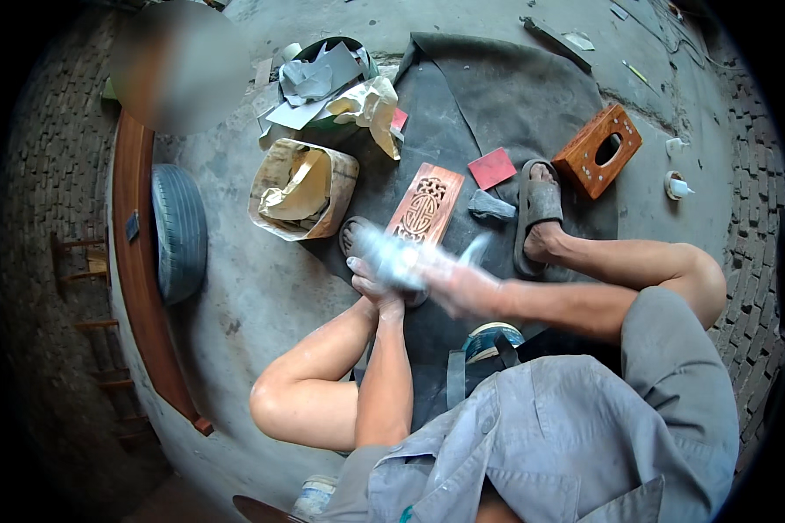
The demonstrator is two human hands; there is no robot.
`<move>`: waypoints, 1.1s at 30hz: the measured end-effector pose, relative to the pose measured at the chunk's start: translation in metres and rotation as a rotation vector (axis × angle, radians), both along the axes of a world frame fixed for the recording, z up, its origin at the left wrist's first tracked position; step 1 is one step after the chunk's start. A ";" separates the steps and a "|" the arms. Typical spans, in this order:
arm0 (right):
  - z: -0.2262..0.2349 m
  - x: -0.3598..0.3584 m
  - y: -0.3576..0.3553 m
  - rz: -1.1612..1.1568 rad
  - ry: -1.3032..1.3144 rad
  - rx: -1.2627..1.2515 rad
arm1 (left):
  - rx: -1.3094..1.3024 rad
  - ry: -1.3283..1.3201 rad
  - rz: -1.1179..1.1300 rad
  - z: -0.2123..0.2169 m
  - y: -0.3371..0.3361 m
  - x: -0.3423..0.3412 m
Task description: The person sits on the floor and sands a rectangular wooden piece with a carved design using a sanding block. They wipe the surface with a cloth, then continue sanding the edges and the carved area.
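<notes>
A reddish-brown carved wooden panel [436,186] with an openwork round motif lies between my feet. At its near end is my left hand [378,286], with pale-tipped fingers curled; it appears to grip the panel there, though the contact is partly covered. My right hand [462,283] is smeared by motion over the same end. Its fingers seem closed on a pale grey-blue blurred thing [391,258], perhaps a cloth or abrasive sheet. Just beyond lie a crumpled grey piece [491,206] and a red sheet [493,168].
A wooden box [597,150] with an oval opening stands right of my sandalled foot [539,209]. To the left are a bin [310,199] with crumpled paper, a bucket of grey sheets [321,78], a tire [179,231] and a long wooden beam [139,279]. Dark matting [532,96] covers the floor ahead.
</notes>
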State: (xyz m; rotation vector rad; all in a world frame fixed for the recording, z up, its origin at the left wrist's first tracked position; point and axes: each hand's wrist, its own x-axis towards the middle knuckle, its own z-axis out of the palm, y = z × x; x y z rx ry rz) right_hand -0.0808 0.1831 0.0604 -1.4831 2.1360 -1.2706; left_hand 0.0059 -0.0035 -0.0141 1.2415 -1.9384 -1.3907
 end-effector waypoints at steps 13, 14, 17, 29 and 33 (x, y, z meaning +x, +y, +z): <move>-0.023 -0.029 -0.003 0.027 0.030 -0.064 | -0.551 -0.040 -0.418 -0.007 0.003 0.001; -0.054 -0.062 0.003 0.129 0.033 0.333 | -0.107 -0.118 0.122 0.009 0.022 -0.019; -0.093 -0.107 -0.007 -0.292 0.031 0.131 | -0.011 -0.126 -0.015 0.023 0.028 -0.035; -0.061 -0.098 -0.037 -0.146 0.029 0.259 | -0.243 0.035 0.160 0.005 0.017 -0.026; -0.009 -0.046 -0.045 0.122 0.055 -0.047 | -0.071 0.030 0.090 0.005 0.016 -0.009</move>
